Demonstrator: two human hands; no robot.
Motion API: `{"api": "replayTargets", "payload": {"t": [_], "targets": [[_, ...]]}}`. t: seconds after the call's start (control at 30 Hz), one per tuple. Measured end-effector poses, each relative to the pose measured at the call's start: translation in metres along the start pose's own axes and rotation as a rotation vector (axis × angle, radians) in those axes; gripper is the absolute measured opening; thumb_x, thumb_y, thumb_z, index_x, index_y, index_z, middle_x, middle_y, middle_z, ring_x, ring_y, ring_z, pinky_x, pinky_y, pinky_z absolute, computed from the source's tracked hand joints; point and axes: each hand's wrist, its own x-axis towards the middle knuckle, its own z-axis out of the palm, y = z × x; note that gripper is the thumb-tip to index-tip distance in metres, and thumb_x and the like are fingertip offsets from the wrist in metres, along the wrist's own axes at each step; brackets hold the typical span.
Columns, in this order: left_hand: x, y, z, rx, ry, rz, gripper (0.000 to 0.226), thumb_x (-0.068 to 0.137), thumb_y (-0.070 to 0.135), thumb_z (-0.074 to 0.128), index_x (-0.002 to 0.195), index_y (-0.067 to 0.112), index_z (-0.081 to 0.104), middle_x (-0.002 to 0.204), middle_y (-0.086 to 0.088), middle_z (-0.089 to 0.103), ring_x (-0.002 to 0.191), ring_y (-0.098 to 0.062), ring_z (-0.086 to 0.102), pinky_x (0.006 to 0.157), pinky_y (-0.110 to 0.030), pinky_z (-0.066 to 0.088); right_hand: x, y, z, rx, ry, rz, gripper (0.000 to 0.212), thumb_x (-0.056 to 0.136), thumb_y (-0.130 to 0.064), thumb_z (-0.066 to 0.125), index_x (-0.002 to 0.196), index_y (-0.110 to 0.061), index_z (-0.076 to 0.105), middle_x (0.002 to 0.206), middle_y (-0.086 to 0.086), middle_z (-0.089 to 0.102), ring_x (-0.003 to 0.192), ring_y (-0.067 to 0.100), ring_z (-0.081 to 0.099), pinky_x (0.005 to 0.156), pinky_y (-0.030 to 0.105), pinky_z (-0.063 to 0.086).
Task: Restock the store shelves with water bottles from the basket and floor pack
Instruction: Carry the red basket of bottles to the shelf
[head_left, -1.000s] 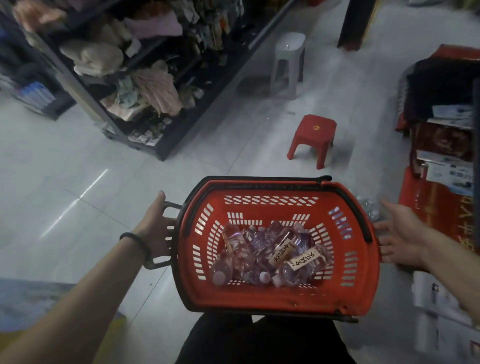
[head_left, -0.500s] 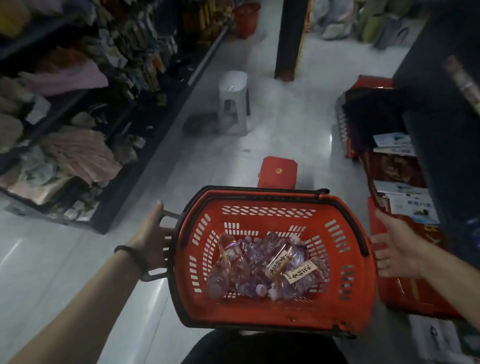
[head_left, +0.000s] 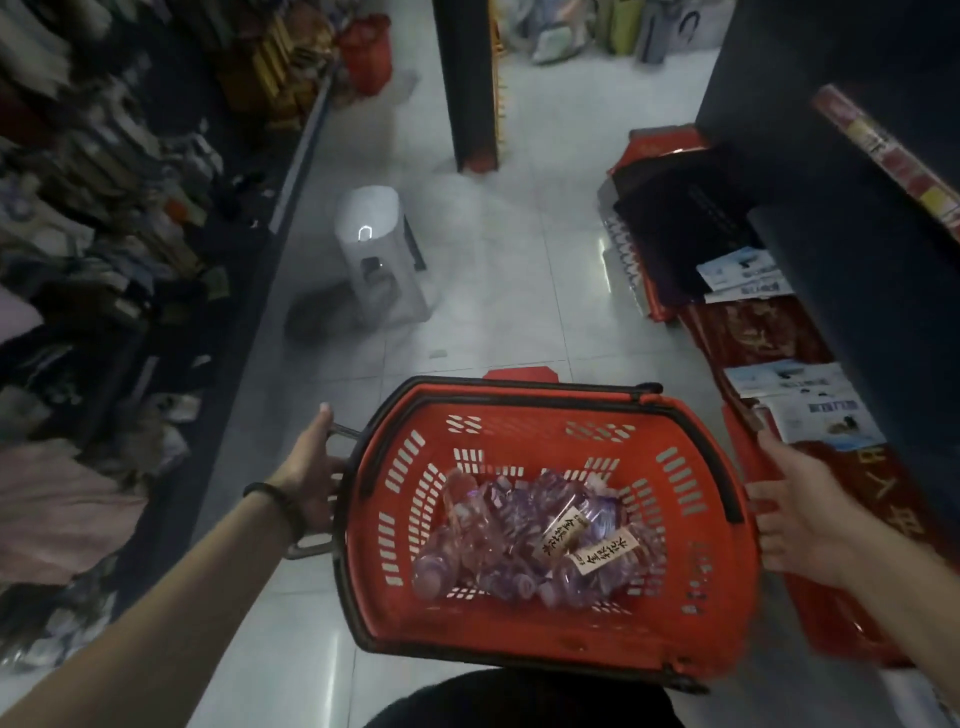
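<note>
left grip (head_left: 311, 478) curled on basket (head_left: 519, 639) handle | right grip (head_left: 800, 514) flat, fingers straight against opposite wall, holding nothing | bottles (head_left: 519, 530) loose in basket, between grips | risk: flat side slips, basket tips, bottles spill; red stool (head_left: 519, 371) just beyond grips could trip

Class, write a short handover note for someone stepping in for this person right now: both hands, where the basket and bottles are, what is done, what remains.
Left hand grips the grey end handle of the basket; right hand presses against its other end.
The basket is carried above the aisle floor, with water bottles heaped inside.
Done: no bottle shelved, as far as shown.
Left: pass the white stool ahead and shelve the bottles. The floor pack is not in view.
</note>
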Motion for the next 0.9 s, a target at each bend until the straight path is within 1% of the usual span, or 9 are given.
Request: {"api": "replayTargets", "payload": {"t": [0.07, 0.13, 0.23, 0.37, 0.5, 0.6, 0.67, 0.73, 0.9], "targets": [[0.021, 0.038, 0.013, 0.006, 0.005, -0.016, 0.123, 0.076, 0.099, 0.040, 0.139, -0.005, 0.053, 0.130, -0.024, 0.060, 0.117, -0.044, 0.060, 0.104, -0.062, 0.051, 0.014, -0.025, 0.001, 0.057, -0.027, 0.023, 0.132, 0.051, -0.096, 0.067, 0.149, -0.009, 0.051, 0.138, 0.031, 0.060, 0.128, 0.049, 0.058, 0.119, 0.061, 0.037], [0.041, 0.079, 0.029, 0.013, -0.010, 0.001, 0.118, 0.078, 0.097, 0.038, 0.135, -0.004, 0.057, 0.127, -0.025, 0.061, 0.112, -0.044, 0.061, 0.097, -0.057, 0.055, 0.025, -0.050, 0.005, 0.105, -0.026, 0.051, 0.138, 0.044, -0.096, 0.071, 0.151, -0.010, 0.049, 0.145, 0.031, 0.055, 0.134, 0.050, 0.054, 0.121, 0.063, 0.034], [0.066, 0.139, 0.053, 0.056, -0.034, 0.001, 0.108, 0.082, 0.095, 0.035, 0.117, -0.004, 0.062, 0.123, -0.025, 0.062, 0.105, -0.042, 0.062, 0.082, -0.050, 0.056, 0.032, -0.090, 0.015, 0.172, 0.006, 0.028, 0.108, 0.074, -0.090, 0.057, 0.138, -0.003, 0.057, 0.132, 0.032, 0.062, 0.123, 0.048, 0.060, 0.117, 0.060, 0.041], [0.117, 0.224, 0.077, 0.125, -0.119, -0.001, 0.117, 0.076, 0.099, 0.039, 0.130, -0.003, 0.059, 0.133, -0.027, 0.059, 0.118, -0.045, 0.059, 0.096, -0.057, 0.054, 0.051, -0.136, 0.020, 0.264, 0.043, 0.042, 0.107, 0.073, -0.089, 0.057, 0.137, -0.003, 0.057, 0.134, 0.031, 0.062, 0.125, 0.049, 0.059, 0.113, 0.056, 0.043], [0.163, 0.301, 0.114, 0.257, -0.184, 0.022, 0.111, 0.080, 0.095, 0.041, 0.130, -0.002, 0.059, 0.129, -0.026, 0.061, 0.118, -0.046, 0.059, 0.101, -0.060, 0.052, 0.059, -0.166, 0.036, 0.412, 0.150, 0.047, 0.089, 0.082, -0.083, 0.055, 0.114, 0.000, 0.062, 0.110, 0.024, 0.068, 0.100, 0.041, 0.064, 0.100, 0.051, 0.049], [0.184, 0.358, 0.155, 0.392, -0.243, 0.080, 0.102, 0.082, 0.093, 0.040, 0.124, 0.003, 0.065, 0.120, -0.021, 0.065, 0.099, -0.038, 0.063, 0.081, -0.048, 0.057, 0.067, -0.170, 0.042, 0.559, 0.209, 0.059, 0.088, 0.081, -0.082, 0.058, 0.115, -0.001, 0.061, 0.108, 0.024, 0.069, 0.094, 0.040, 0.066, 0.095, 0.050, 0.051], [0.190, 0.388, 0.184, 0.489, -0.275, 0.082, 0.105, 0.079, 0.095, 0.039, 0.126, 0.005, 0.067, 0.118, -0.020, 0.066, 0.098, -0.038, 0.064, 0.074, -0.045, 0.057, 0.070, -0.172, 0.040, 0.639, 0.228, 0.075, 0.095, 0.078, -0.084, 0.058, 0.125, -0.002, 0.057, 0.118, 0.021, 0.067, 0.104, 0.039, 0.065, 0.104, 0.053, 0.050], [0.194, 0.412, 0.213, 0.577, -0.298, 0.082, 0.108, 0.078, 0.097, 0.037, 0.125, 0.005, 0.068, 0.118, -0.021, 0.068, 0.103, -0.042, 0.065, 0.078, -0.049, 0.058, 0.073, -0.172, 0.036, 0.693, 0.253, 0.071, 0.100, 0.076, -0.086, 0.059, 0.131, -0.003, 0.054, 0.123, 0.017, 0.065, 0.109, 0.038, 0.062, 0.114, 0.060, 0.043], [0.208, 0.454, 0.298, 0.713, -0.334, 0.091, 0.113, 0.073, 0.100, 0.037, 0.125, 0.005, 0.069, 0.123, -0.022, 0.069, 0.112, -0.046, 0.065, 0.099, -0.062, 0.053, 0.087, -0.172, 0.017, 0.823, 0.289, 0.068, 0.109, 0.069, -0.087, 0.065, 0.140, -0.005, 0.053, 0.124, 0.026, 0.069, 0.116, 0.045, 0.065, 0.113, 0.060, 0.043]]}}
